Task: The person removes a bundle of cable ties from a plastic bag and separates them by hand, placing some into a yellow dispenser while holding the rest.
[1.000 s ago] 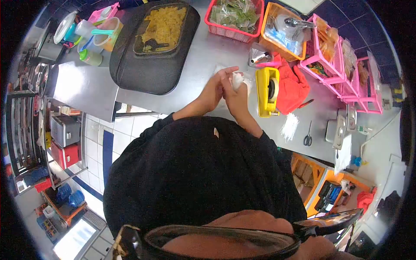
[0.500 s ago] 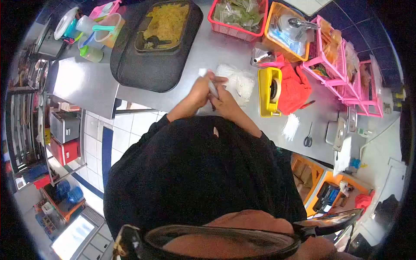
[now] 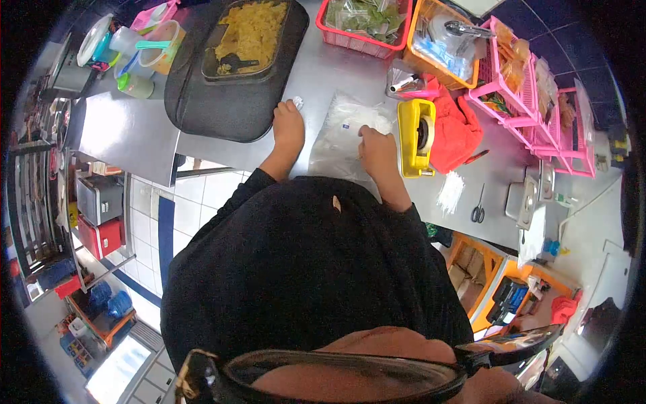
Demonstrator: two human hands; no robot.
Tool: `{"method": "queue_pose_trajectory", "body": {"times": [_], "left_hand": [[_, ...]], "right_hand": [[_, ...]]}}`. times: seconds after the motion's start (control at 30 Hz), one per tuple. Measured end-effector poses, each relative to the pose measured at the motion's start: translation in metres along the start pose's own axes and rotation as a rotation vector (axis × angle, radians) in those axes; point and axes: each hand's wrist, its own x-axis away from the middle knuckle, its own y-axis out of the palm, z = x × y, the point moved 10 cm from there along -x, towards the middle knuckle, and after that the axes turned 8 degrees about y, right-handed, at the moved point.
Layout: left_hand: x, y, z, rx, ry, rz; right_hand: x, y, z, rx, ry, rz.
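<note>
On the steel table (image 3: 330, 62), a clear plastic bag (image 3: 336, 138) with white contents near its far end lies flat in front of me. My right hand (image 3: 378, 149) rests at the bag's right side, fingers curled; what they pinch, if anything, is too small to tell. Left of the bag, my left hand (image 3: 289, 128) is closed on a small crumpled white piece (image 3: 297, 102), beside the black padded case (image 3: 222, 114). A yellow tape dispenser (image 3: 415, 138) stands just right of my right hand.
A tray of yellow food (image 3: 249, 37) sits on the case. Behind are a red basket (image 3: 363, 44) of leafy packets and an orange basket (image 3: 441, 74). Pink racks (image 3: 531, 121), a red cloth (image 3: 454, 135) and scissors (image 3: 478, 212) are at right; cups (image 3: 138, 84) at left.
My hands have moved apart, the left toward the case and the right over the bag's right side. The bag now lies flat and more visible. The view has shifted slightly.
</note>
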Motion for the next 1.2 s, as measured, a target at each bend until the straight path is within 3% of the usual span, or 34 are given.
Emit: {"method": "queue_pose_trajectory", "body": {"times": [0.23, 0.43, 0.57, 0.67, 0.77, 0.9, 1.03, 1.2], "left_hand": [[0.002, -0.01, -0.003, -0.028, 0.02, 0.065], [0.01, -0.024, 0.001, 0.062, 0.004, -0.001], [0.013, -0.038, 0.006, 0.082, 0.034, 0.037], [0.016, -0.048, 0.021, 0.241, 0.18, 0.106], [0.029, -0.032, 0.055, 0.772, 0.077, -0.247], [0.043, -0.027, 0.098, 0.676, 0.27, -0.271], [0.04, -0.021, 0.102, 0.703, 0.273, -0.327], [0.037, -0.018, 0.1, 0.672, 0.246, -0.32]], "right_hand": [[-0.002, 0.001, 0.04, 0.219, 0.248, -0.033], [-0.009, 0.0, 0.014, -0.023, -0.065, 0.03], [-0.013, 0.012, 0.017, -0.009, -0.007, -0.044], [-0.015, 0.023, 0.023, 0.045, 0.007, -0.064], [-0.011, 0.013, 0.018, 0.069, -0.015, 0.026], [-0.007, 0.008, 0.021, 0.01, -0.017, 0.083], [0.003, -0.003, 0.021, -0.076, -0.011, 0.079], [0.013, -0.029, 0.02, -0.169, -0.022, 0.256]]}}
